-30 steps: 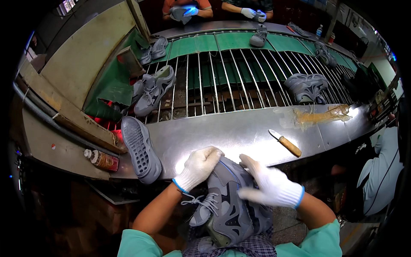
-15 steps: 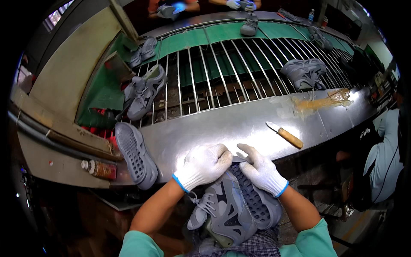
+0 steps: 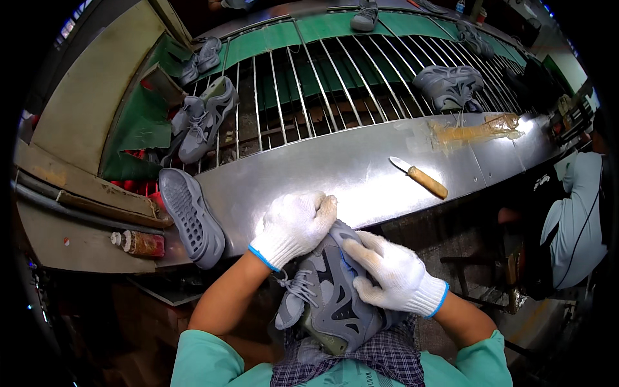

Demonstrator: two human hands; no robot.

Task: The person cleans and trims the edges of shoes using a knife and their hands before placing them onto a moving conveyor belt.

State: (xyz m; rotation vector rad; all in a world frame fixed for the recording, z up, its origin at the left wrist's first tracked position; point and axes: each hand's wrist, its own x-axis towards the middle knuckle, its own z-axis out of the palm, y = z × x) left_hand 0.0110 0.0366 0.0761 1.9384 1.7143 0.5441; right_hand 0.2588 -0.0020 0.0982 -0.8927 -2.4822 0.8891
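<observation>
Shoe [image 3: 330, 291], knife [image 3: 423, 179] and sole [image 3: 192, 220] nearby

Strong white glare on metal ledge [image 3: 293, 173]; lower corners dark; fisheye bends straight edges

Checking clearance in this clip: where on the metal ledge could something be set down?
The metal ledge is bare between gray sole and knife, beyond the left hand; a smaller patch lies right of the knife, below the brown strip. Sole and bottle crowd the left end.
</observation>
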